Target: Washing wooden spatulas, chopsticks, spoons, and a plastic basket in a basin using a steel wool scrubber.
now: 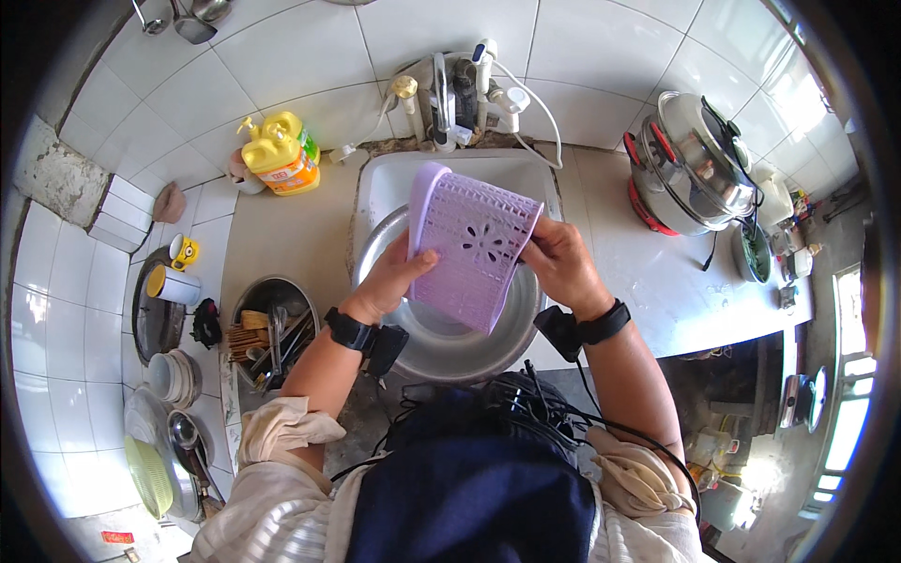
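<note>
A purple plastic basket with a woven pattern and a flower cut-out is tilted in the air between my hands. On its left, my left hand grips the basket near the rim, thumb across the side wall. My right hand holds the opposite end, some fingers hidden behind the plastic. Below the basket, a wide metal basin rests over the white sink. The chrome faucet stands behind the sink, at the wall.
Yellow detergent jugs stand at the back left. A metal bowl of utensils is left of the basin. Stacked steamer pots sit on the right counter. Black cables hang at my chest. A white hose loops beside the faucet.
</note>
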A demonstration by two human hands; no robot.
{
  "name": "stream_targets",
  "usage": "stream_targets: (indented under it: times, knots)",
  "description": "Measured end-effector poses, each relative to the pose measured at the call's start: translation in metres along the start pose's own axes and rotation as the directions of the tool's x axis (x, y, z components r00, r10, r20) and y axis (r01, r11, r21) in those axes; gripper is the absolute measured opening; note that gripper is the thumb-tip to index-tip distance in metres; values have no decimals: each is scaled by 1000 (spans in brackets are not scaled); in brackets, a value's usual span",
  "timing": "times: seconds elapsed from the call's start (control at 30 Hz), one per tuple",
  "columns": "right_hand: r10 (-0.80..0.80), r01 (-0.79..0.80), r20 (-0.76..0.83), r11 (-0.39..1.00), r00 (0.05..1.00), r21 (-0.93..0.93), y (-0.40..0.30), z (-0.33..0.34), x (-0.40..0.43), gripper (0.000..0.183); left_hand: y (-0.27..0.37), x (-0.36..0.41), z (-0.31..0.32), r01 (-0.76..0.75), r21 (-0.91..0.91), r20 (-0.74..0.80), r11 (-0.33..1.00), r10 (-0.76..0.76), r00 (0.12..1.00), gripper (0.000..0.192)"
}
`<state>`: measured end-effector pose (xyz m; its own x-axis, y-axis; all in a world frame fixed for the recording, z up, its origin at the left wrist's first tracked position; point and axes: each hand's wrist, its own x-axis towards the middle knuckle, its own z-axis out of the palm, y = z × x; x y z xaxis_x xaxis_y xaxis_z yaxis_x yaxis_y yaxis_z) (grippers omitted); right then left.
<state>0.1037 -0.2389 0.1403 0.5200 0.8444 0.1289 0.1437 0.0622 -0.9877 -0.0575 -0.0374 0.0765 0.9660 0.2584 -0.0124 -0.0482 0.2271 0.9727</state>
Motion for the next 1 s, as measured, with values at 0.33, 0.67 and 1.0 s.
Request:
stream_targets:
  times: [0.33, 0.67, 1.0]
  knots:
    - [-27, 35, 221, 999, 975, -34, -2, -15, 8, 26, 9, -1, 8, 43, -44, -14, 998, -44, 999, 63]
    - [-52, 53, 8, 988, 999, -146, 16, -15, 12, 24, 21, 6, 20, 37, 21, -68, 999, -35, 997, 59]
    - [-259, 254, -1, 949, 966, -188, -5, -6, 8, 25, 24, 6, 15, -5, 51, -53, 999, 7, 999, 55]
